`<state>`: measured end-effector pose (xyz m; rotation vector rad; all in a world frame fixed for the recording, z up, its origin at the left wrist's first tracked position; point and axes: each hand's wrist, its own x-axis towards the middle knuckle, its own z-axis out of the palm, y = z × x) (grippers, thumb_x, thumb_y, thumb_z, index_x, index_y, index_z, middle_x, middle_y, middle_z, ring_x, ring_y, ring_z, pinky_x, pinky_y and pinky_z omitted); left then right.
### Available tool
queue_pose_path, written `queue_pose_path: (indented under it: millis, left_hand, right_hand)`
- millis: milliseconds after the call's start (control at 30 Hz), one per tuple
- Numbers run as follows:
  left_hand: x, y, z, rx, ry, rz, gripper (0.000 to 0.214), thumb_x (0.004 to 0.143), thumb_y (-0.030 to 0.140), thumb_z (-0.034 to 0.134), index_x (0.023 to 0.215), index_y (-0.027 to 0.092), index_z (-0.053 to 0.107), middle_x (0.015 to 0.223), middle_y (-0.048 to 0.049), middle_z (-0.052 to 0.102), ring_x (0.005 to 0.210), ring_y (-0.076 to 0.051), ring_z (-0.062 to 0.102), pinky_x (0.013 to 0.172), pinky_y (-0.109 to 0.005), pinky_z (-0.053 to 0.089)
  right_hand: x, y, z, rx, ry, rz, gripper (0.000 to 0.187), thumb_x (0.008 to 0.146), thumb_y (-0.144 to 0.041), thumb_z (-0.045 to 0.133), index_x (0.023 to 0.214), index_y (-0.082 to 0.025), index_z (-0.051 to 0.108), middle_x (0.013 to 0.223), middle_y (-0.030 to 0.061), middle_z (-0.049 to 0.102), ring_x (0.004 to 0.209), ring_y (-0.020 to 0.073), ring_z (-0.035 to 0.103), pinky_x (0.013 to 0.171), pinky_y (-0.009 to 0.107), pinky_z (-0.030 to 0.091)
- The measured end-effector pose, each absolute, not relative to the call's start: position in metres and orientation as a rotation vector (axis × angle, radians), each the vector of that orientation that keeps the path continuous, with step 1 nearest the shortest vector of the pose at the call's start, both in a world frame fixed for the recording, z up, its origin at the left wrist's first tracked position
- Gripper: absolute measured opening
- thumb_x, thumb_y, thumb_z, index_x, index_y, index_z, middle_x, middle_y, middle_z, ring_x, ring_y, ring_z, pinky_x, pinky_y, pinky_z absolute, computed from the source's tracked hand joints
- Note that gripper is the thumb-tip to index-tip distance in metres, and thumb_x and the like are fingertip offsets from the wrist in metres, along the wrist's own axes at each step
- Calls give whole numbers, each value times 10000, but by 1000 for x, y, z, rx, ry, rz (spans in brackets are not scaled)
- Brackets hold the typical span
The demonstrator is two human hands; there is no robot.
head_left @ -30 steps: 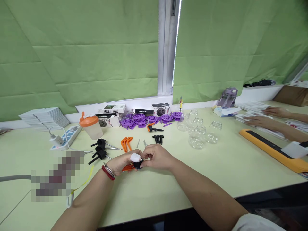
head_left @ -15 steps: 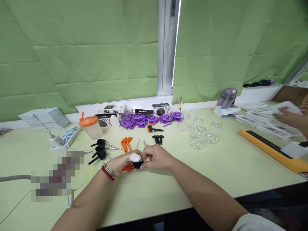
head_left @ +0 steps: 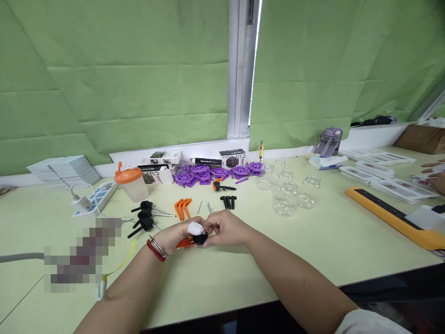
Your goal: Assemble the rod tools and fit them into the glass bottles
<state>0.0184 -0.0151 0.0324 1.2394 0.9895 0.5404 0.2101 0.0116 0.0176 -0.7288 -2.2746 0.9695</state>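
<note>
My left hand (head_left: 175, 236) and my right hand (head_left: 225, 227) meet over the table's middle, both pinched on a small black round part (head_left: 200, 238) with an orange lever (head_left: 183, 243) sticking out under the left palm. The left thumb wears a white finger cover (head_left: 195, 228). A red band and a metal bangle (head_left: 155, 248) sit on my left wrist. Just beyond the hands lie orange levers (head_left: 182, 207), thin metal pins (head_left: 204, 207) and short black pieces (head_left: 228, 201).
Purple discs (head_left: 215, 172), small boxes (head_left: 163, 157), an orange-lidded cup (head_left: 132, 183), black-knobbed pins (head_left: 148, 215), clear glass jars (head_left: 288, 190) and a power strip (head_left: 93, 198) lie further back. A yellow tool (head_left: 392, 215) lies right, near another person's hand (head_left: 434, 178).
My hands have barely shifted on the black part. The other person's hands at the far right moved about among the papers and now only fingertips show at the edge.
</note>
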Motion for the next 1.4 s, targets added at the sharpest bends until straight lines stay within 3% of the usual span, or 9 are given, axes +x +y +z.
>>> queue_pose_path:
  millis: [500, 800, 1000, 1400]
  left_hand:
    - [18, -14, 31, 1231, 995, 515, 249, 648, 325, 564, 838, 173, 514, 757, -7, 562, 666, -143, 495, 607, -266, 344]
    - [19, -15, 34, 1244, 1027, 497, 230, 651, 341, 554, 806, 185, 488, 754, -3, 559, 661, -147, 506, 600, -267, 339]
    - [18, -16, 31, 1240, 1007, 535, 195, 656, 320, 562, 781, 186, 493, 758, 3, 548, 701, -151, 510, 630, -270, 359]
    - [19, -24, 28, 1348, 959, 600, 191, 721, 358, 543, 753, 192, 455, 696, 24, 448, 617, -112, 391, 505, -227, 275]
  right_hand:
    - [210, 14, 13, -766, -2245, 1037, 264, 574, -321, 795, 635, -165, 591, 619, -60, 520, 557, 69, 424, 500, 183, 312]
    - [209, 13, 14, -758, -2206, 1043, 192, 608, -259, 774, 759, -182, 683, 691, -34, 578, 593, 83, 471, 535, 185, 358]
    - [205, 12, 7, -702, -2182, 1021, 124, 701, -220, 707, 820, -185, 709, 694, -25, 575, 598, 86, 503, 564, 192, 388]
    - [201, 10, 7, -642, -2166, 895, 48, 733, -154, 665, 759, -183, 692, 732, -11, 621, 667, 103, 559, 624, 204, 407]
